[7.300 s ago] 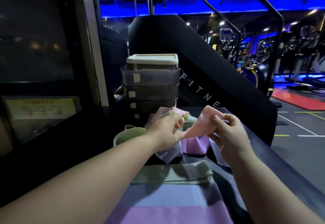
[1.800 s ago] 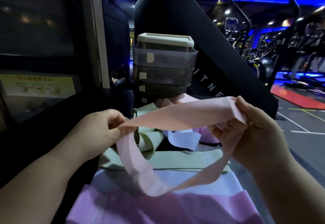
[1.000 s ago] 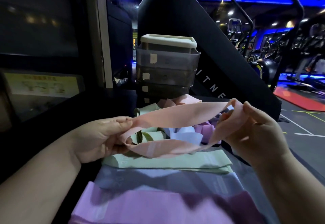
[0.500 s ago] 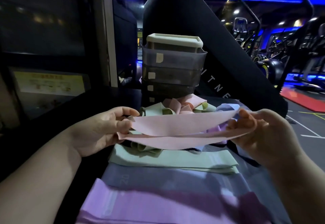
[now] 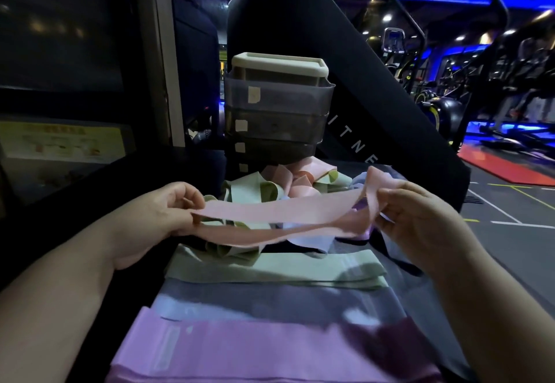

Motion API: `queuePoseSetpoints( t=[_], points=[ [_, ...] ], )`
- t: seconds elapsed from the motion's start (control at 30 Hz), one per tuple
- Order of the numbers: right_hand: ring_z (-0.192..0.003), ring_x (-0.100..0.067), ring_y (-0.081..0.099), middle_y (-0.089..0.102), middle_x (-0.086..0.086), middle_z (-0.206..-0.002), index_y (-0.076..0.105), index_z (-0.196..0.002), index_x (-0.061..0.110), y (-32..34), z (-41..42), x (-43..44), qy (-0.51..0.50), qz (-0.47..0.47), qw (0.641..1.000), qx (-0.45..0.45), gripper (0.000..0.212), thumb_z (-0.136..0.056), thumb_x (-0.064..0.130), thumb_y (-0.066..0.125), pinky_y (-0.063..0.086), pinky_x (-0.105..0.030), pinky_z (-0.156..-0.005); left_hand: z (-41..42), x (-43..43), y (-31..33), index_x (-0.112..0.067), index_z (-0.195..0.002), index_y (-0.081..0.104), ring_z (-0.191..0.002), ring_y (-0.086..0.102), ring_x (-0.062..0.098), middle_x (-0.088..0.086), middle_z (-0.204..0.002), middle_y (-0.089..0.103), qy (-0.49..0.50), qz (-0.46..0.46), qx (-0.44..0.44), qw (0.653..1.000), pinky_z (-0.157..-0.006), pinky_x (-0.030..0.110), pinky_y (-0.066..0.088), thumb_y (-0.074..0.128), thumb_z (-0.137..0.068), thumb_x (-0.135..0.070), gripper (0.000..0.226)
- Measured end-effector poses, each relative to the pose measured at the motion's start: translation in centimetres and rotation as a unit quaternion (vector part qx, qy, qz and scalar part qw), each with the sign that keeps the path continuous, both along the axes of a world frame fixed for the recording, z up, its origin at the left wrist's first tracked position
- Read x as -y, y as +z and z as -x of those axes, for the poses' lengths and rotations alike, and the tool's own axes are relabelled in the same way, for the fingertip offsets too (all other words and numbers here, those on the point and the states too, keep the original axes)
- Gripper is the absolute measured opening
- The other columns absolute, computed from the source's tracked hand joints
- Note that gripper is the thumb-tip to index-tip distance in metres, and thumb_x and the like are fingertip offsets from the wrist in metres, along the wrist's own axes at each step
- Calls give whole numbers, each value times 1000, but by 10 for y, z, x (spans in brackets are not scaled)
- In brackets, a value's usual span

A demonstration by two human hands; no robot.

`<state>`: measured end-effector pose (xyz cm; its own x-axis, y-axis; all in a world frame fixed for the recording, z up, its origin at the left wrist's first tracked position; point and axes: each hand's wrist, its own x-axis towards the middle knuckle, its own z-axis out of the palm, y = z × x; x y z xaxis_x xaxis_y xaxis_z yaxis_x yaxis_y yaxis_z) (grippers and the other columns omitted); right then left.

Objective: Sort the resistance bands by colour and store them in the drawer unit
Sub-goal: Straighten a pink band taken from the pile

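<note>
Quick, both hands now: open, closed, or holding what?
Left hand: closed, pinching the left end of the pink band.
Right hand: closed, gripping the right end of the same band.

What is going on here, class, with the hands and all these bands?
A person is sorting bands. The left hand and right hand each pinch an end of a pink band, held flat above a tangled pile. Nearer, a green band, a blue band and a purple band lie flat in rows. The drawer unit stands behind the pile, drawers shut.
</note>
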<state>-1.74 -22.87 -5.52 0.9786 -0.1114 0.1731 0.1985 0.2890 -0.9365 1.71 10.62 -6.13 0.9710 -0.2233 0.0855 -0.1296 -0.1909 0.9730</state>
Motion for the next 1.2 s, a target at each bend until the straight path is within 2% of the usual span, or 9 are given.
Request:
queuePoseSetpoints(
  t=[0.17, 0.27, 0.37, 0.43, 0.53, 0.67, 0.8, 0.93, 1.2],
  points=[
    [-62, -11, 63, 65, -1, -64, 61, -79, 14, 1, 1, -3, -41, 28, 998, 34, 24, -63, 4, 75, 52, -19, -65, -4, -1, 1, -7, -81, 51, -86, 65, 23, 22, -89, 65, 64, 22, -10, 998, -82, 40, 54, 49, -90, 7, 16],
    [-54, -6, 63, 64, 3, -55, 47, -102, 14, -2, -2, -1, -96, 49, 991, 75, 34, -82, -10, 61, 51, -16, -58, -3, -3, 4, -7, -78, 51, -76, 69, 19, 19, -89, 67, 65, 26, -1, 998, -71, 33, 59, 46, -91, 7, 20],
    [-63, -7, 65, 67, 1, -65, 55, -119, 18, -2, -3, 5, -69, 76, 990, 96, 54, -69, 9, 75, 52, -15, -63, 1, -5, 8, -11, -72, 60, -74, 66, 15, 10, -91, 68, 41, 27, 14, 999, -58, 21, 57, 57, -84, 1, 17],
    [-71, -9, 65, 69, -2, -77, 65, -115, 17, -1, -2, 6, -26, 112, 990, 86, 61, -58, 28, 84, 52, -15, -69, 2, -10, 11, -18, -61, 67, -71, 67, 13, 10, -83, 67, 1, 28, 14, 1000, -57, 19, 55, 64, -71, -2, 19],
    [-71, -7, 67, 74, -1, -80, 73, -103, 10, -4, -3, 5, -13, 155, 984, 88, 23, -87, -1, 60, 51, -13, -67, 4, -12, 12, -15, -61, 71, -74, 69, 17, 13, -82, 69, -52, 27, 0, 998, -63, 19, 56, 68, -63, -2, 13],
    [-65, -7, 66, 72, 0, -68, 75, -75, 13, -3, 1, 3, -36, 187, 978, 85, 37, -89, -11, 51, 51, -14, -64, 4, -13, 10, -6, -69, 68, -70, 69, 12, 11, -76, 69, -69, 29, -5, 997, -63, 16, 55, 67, -65, -2, 6],
    [-76, -18, 63, 71, -13, -80, 65, -85, -1, -3, 2, 4, -65, 191, 977, 71, 6, -87, -2, 60, 45, -23, -71, 5, -18, 9, -17, -71, 73, -69, 65, 7, 3, -74, 67, -100, 2, 4, 995, -63, 13, 52, 95, -23, -39, 57],
    [-73, -12, 62, 69, -3, -75, 59, -79, 11, -2, 2, 4, -75, 166, 981, 60, 10, -87, 6, 62, 44, -19, -68, 5, -19, 8, -24, -68, 70, -65, 61, 5, 0, -70, 63, -106, -32, 19, 994, -62, 10, 51, 95, -12, -46, 65],
    [-58, -3, 61, 65, 9, -60, 55, -78, 14, -3, -1, 8, -84, 134, 986, 50, 18, -90, 0, 55, 50, -15, -61, 4, -20, 1, -33, -81, 61, -71, 54, 7, -9, -74, 63, -112, -236, 43, 964, -62, 20, 43, 85, -31, -32, 55]
  ],
)
